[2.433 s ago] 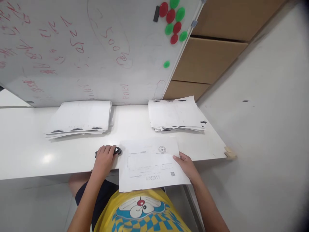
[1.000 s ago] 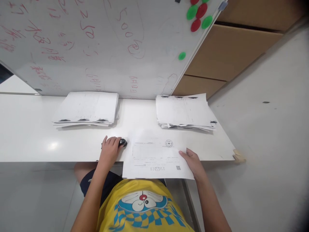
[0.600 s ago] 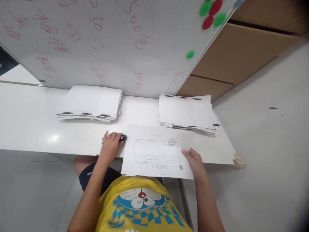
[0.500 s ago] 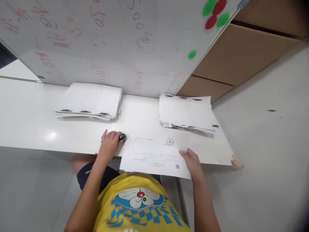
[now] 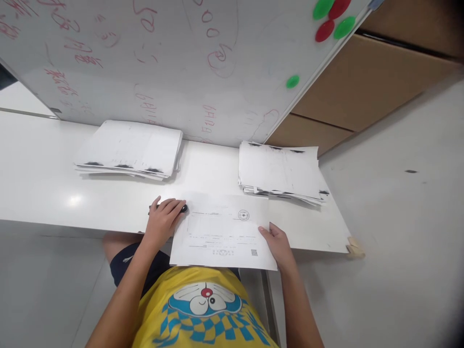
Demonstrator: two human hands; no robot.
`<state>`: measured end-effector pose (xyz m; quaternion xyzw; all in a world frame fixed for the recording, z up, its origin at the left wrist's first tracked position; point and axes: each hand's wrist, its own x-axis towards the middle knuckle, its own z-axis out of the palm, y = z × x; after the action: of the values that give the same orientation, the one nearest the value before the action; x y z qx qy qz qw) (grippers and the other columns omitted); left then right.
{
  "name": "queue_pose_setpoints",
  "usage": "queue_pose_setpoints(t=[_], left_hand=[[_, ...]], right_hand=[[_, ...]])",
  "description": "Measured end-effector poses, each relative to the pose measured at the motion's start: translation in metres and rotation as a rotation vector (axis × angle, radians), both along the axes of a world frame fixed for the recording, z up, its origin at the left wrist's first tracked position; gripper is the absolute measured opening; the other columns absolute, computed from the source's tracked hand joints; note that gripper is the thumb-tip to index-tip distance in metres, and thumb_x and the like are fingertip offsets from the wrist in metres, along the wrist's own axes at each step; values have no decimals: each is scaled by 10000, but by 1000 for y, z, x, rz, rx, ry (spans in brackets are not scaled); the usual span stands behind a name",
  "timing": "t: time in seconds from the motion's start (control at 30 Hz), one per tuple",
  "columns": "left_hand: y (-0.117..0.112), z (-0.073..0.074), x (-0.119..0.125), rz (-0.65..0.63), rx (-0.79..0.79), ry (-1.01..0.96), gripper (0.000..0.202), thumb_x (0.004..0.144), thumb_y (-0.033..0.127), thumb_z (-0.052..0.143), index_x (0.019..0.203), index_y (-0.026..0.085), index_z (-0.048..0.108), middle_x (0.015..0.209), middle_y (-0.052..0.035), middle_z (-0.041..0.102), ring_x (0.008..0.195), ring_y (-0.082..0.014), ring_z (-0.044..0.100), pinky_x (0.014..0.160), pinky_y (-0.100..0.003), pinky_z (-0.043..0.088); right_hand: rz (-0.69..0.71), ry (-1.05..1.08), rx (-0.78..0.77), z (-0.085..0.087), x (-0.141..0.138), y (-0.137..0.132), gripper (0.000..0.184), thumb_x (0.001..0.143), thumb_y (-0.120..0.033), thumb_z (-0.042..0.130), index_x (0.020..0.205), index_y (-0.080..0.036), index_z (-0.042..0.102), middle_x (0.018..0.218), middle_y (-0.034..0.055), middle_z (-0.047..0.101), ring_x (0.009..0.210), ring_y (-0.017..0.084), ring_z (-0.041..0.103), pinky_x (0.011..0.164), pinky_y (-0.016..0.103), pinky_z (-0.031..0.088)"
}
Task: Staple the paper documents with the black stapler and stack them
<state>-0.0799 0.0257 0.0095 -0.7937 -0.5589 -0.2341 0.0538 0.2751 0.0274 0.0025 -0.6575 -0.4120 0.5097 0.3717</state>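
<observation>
A printed sheet of paper (image 5: pixel 221 232) with a round seal mark lies at the near edge of the white table (image 5: pixel 54 193) and hangs over it. My right hand (image 5: pixel 275 244) pinches its right edge. My left hand (image 5: pixel 163 220) is curled over a small black object (image 5: pixel 184 208) on the table, just left of the sheet; most of that object is hidden under my fingers.
Two stacks of paper lie farther back: one at the left (image 5: pixel 130 150), one at the right (image 5: pixel 281 171). A whiteboard (image 5: pixel 163 63) with red writing and coloured magnets (image 5: pixel 331 19) leans behind them. Cardboard boxes (image 5: pixel 362 82) stand at the right. A bumper (image 5: pixel 354 249) caps the table's corner.
The sheet and my right hand have shifted slightly left along the table edge. My left hand stays on the black object. The view has tilted a little.
</observation>
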Motion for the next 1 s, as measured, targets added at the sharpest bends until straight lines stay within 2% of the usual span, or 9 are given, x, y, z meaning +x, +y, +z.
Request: queue_pose_setpoints(t=[0.13,0.37,0.5,0.57,0.67,0.77,0.83,0.9,1.0], left_hand=[[1,-3,5,35,-5,-45,288,914,226,490,1184,251,586,1069,-47,691,1173,-253,536,1045,-465,253],[-2,-7,5,42,26,-47,303,912,224,497,1202,242,581,1116,-58,681,1132,-244,560,980,-420,289],[-2,-11,0,61,81,-54,354,908,242,511,1261,244,541,1180,-50,656,1152,-248,537,1006,-423,287],[-3,-13,-1,79,96,-65,396,908,260,510,1304,230,505,1226,-63,630,1183,-258,513,1034,-437,274],[-4,-14,-3,91,87,-73,422,906,276,507,1323,216,490,1253,-78,611,1207,-267,496,1056,-448,265],[-5,-13,-4,84,82,-62,393,907,262,497,1298,226,518,1235,-67,623,1208,-264,498,1060,-446,267],[-7,-13,-5,87,91,-50,381,910,249,485,1288,227,528,1226,-63,629,1205,-261,501,1060,-444,269],[-9,-14,-5,97,95,-35,379,910,242,480,1286,223,531,1226,-62,630,1202,-258,502,1062,-442,267],[-15,-15,-3,119,89,-30,387,906,240,480,1290,225,528,1236,-58,623,1219,-251,491,1075,-438,259]], right_hand=[[-7,-18,-35,-1,5,2,340,681,-493,712,808,-180,669,740,32,710,672,216,622,582,294,469],[6,-44,-21,3,-1,4,361,656,-500,721,810,-176,684,727,39,718,688,236,637,589,306,482],[-56,-82,-8,20,27,13,365,627,-487,730,803,-170,687,696,43,721,640,240,647,563,320,493],[-136,-142,38,31,60,33,391,604,-468,737,847,-165,694,727,54,732,650,247,659,579,334,509],[-221,-279,193,43,115,85,402,645,-436,701,953,-178,687,810,64,741,695,246,671,608,336,522],[-160,-596,328,42,150,146,364,722,-406,589,969,-156,683,836,97,730,738,254,658,646,345,519],[-75,-792,375,38,156,181,373,755,-378,524,995,-138,677,894,122,717,818,277,642,729,382,507],[-30,-865,419,35,154,204,424,756,-337,511,1089,-108,645,1047,169,677,972,322,601,853,444,462],[-60,-997,530,31,142,216,615,763,-322,524,1301,-27,479,1304,274,501,1193,401,462,969,532,364]])
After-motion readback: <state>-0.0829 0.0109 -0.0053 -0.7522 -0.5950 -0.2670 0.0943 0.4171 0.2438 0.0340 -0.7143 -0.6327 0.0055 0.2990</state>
